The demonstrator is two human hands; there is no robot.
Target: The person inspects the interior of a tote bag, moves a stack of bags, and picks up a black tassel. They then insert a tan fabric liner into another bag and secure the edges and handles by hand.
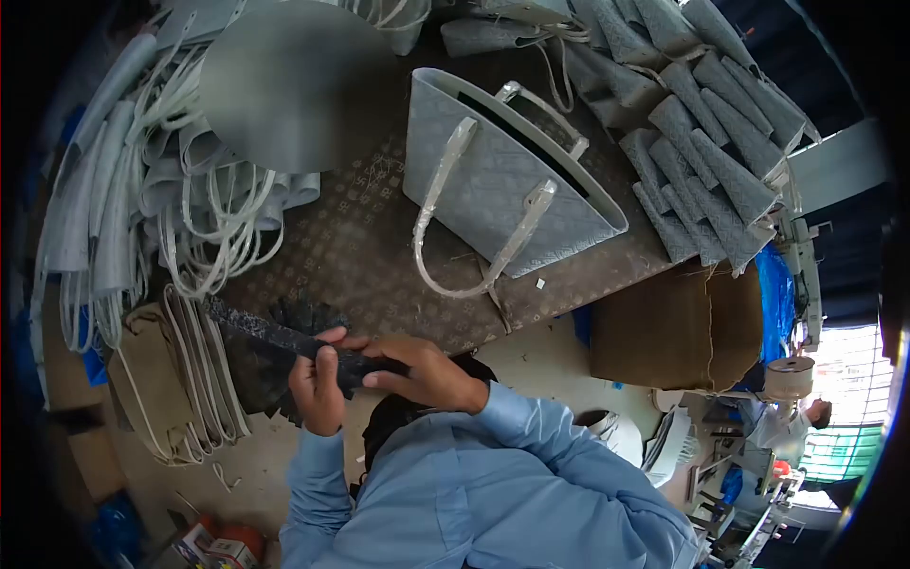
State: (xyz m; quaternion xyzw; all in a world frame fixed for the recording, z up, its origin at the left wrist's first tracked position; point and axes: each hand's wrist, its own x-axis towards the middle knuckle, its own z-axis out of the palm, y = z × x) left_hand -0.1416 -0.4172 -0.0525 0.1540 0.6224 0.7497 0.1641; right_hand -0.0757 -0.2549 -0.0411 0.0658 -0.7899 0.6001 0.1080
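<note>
A long, flat black strip with whitish specks (pixel 256 325) lies across both of my hands. My left hand (pixel 320 387) pinches it with thumb and fingers near its middle. My right hand (pixel 428 372) is closed around its right end, and the fingers partly cover it. Beneath the strip, several dark pieces (pixel 301 313) fan out at the table's near edge. Beyond my hands a grey patterned handbag (pixel 507 194) stands on the brown patterned table (pixel 355 228), its pale handles looking wrapped in clear film.
Rolled grey bag pieces with pale straps (pixel 213 223) crowd the left, above folded beige pieces (pixel 156 379). More grey pieces (pixel 711 142) are stacked at the back right. A cardboard box (pixel 673 327) stands right of the table. Another person (pixel 779 425) sits far right.
</note>
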